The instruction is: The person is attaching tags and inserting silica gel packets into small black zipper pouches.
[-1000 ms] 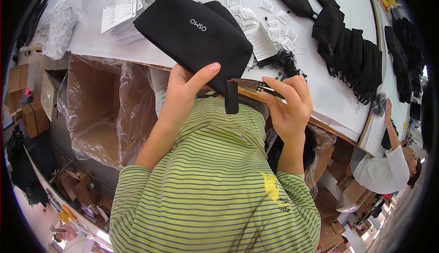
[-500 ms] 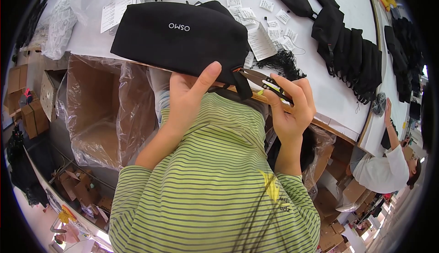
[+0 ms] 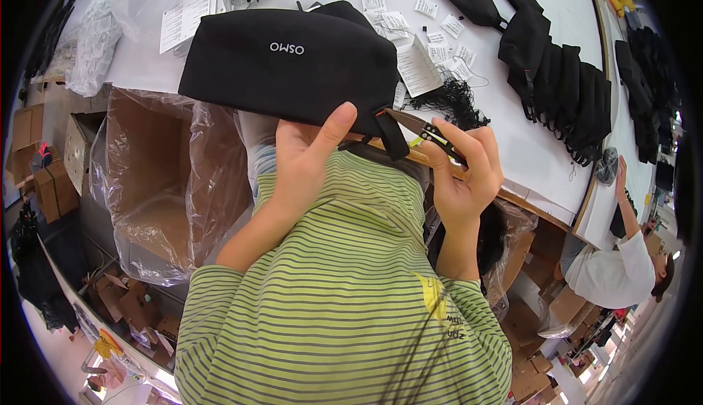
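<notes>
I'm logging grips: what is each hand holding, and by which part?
The left hand holds the black pouch by its near edge; the right hand holds the snips by their handles.

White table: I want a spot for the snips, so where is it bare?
Bare: the white table near its front edge, between the black strings and the row of black pouches; also a narrow strip between that row and the small white labels. Crowded: the labels and strings beside the held black pouch.

Workshop floor here, plainly: black pouches [image 3: 571, 90] overlapping along a white worktable [image 3: 527, 156], paper tags [image 3: 396, 23] scattered, cartons [image 3: 55, 189] standing about. And there's a co-worker [image 3: 609, 277] (over on the right) at another table [image 3: 619, 138]!
</notes>
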Demonstrator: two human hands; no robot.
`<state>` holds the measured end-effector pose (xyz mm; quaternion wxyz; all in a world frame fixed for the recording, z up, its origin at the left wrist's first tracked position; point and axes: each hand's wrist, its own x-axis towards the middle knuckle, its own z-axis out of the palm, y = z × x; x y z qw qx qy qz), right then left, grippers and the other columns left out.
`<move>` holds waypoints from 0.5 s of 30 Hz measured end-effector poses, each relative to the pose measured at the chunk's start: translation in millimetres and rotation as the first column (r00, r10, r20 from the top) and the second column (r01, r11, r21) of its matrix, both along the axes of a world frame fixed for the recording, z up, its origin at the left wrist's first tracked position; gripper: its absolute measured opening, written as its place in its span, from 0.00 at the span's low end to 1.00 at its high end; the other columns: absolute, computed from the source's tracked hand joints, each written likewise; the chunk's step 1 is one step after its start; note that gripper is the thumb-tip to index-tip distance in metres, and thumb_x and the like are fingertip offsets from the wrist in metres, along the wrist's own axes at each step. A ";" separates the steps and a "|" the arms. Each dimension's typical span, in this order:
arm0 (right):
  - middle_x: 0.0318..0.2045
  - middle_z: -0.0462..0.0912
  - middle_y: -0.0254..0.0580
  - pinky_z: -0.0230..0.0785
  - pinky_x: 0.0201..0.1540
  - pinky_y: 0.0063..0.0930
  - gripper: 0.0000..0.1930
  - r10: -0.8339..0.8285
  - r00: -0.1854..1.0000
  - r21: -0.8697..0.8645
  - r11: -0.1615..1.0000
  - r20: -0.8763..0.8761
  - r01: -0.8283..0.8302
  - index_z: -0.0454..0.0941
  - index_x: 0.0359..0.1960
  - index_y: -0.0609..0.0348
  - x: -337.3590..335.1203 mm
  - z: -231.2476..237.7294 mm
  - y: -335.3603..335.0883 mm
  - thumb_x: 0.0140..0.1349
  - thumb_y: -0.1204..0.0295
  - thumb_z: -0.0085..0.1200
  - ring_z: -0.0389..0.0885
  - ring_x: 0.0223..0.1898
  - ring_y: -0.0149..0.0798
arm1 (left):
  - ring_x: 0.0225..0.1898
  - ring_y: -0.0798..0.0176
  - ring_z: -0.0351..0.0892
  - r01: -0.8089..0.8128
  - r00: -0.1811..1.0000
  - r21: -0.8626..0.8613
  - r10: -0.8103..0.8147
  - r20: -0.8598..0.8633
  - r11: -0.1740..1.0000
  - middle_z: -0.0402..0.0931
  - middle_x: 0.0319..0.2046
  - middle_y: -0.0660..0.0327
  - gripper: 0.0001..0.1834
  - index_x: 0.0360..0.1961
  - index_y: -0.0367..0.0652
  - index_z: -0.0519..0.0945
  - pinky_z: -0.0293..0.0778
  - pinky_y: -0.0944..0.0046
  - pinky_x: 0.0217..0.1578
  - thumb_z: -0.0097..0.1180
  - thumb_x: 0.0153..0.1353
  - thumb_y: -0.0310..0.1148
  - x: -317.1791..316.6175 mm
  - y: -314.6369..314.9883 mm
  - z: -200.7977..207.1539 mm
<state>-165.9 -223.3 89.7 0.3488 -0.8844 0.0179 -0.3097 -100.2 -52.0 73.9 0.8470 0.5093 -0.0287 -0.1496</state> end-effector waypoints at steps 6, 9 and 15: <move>0.19 0.65 0.34 0.52 0.22 0.24 0.17 -0.028 0.999 0.050 0.998 -0.025 0.029 0.81 0.36 0.60 -3.1 3.9 2.3 0.40 0.76 0.68 0.61 0.21 0.33 | 0.41 0.63 0.79 -0.015 0.999 0.004 0.015 0.038 1.000 0.74 0.44 0.56 0.19 0.52 0.35 0.66 0.80 0.64 0.38 0.54 0.62 0.29 -2.6 -0.3 -1.4; 0.19 0.65 0.33 0.52 0.22 0.24 0.17 -0.014 1.000 0.047 0.999 -0.025 0.015 0.81 0.36 0.61 -2.7 2.9 4.2 0.40 0.76 0.69 0.61 0.21 0.33 | 0.41 0.63 0.79 -0.022 0.999 -0.012 0.022 0.031 1.000 0.74 0.44 0.56 0.19 0.52 0.35 0.67 0.79 0.65 0.38 0.55 0.62 0.29 -3.2 -0.4 -1.6; 0.19 0.64 0.33 0.52 0.23 0.25 0.18 -0.028 0.999 0.038 0.999 -0.022 0.029 0.81 0.36 0.60 -1.3 1.3 5.0 0.40 0.76 0.69 0.60 0.21 0.33 | 0.41 0.63 0.79 -0.033 0.999 -0.014 0.033 0.044 0.999 0.74 0.44 0.57 0.19 0.52 0.35 0.67 0.78 0.64 0.39 0.55 0.62 0.30 -3.3 -0.5 -2.6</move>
